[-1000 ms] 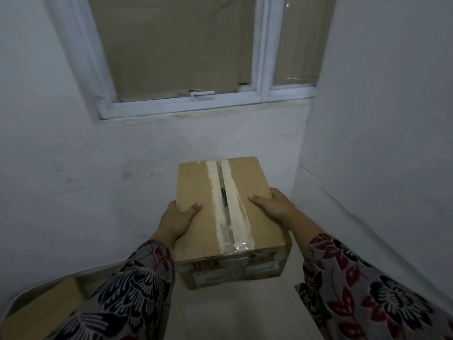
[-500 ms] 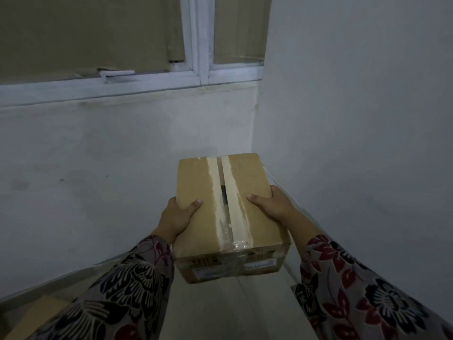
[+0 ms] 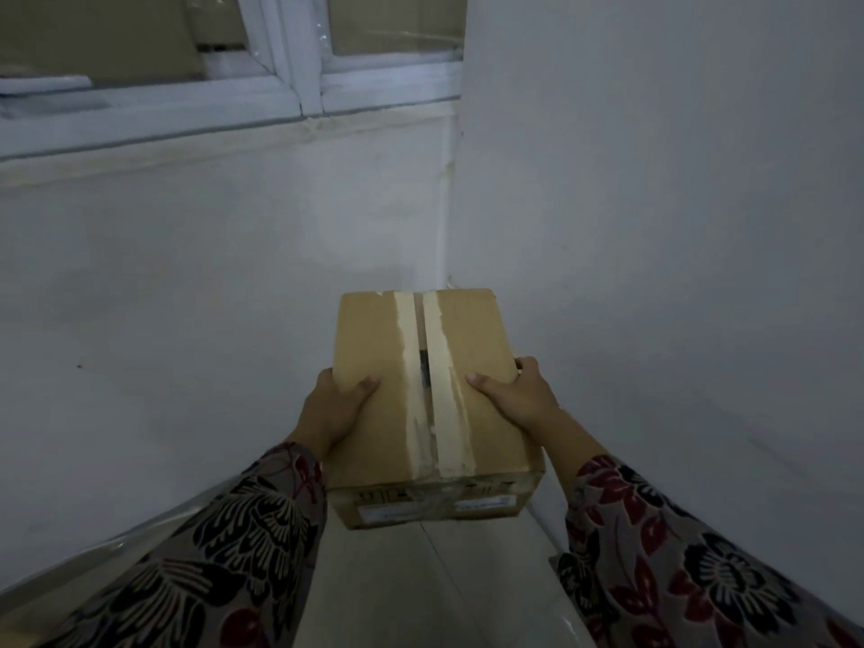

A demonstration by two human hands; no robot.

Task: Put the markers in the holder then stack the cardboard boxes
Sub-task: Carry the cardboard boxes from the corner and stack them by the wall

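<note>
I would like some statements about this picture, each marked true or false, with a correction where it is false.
1. Both hands hold the cardboard box. True: the left hand grips its left side and the right hand its right side.
2. The box is open, with its flaps up. False: the flaps are closed, with pale tape strips along the middle seam.
3. White labels are on the side of the box nearest the person. True.
4. The box rests on another box. False: no second box is in view.
5. The sleeves are plain white. False: they have a floral print.
</note>
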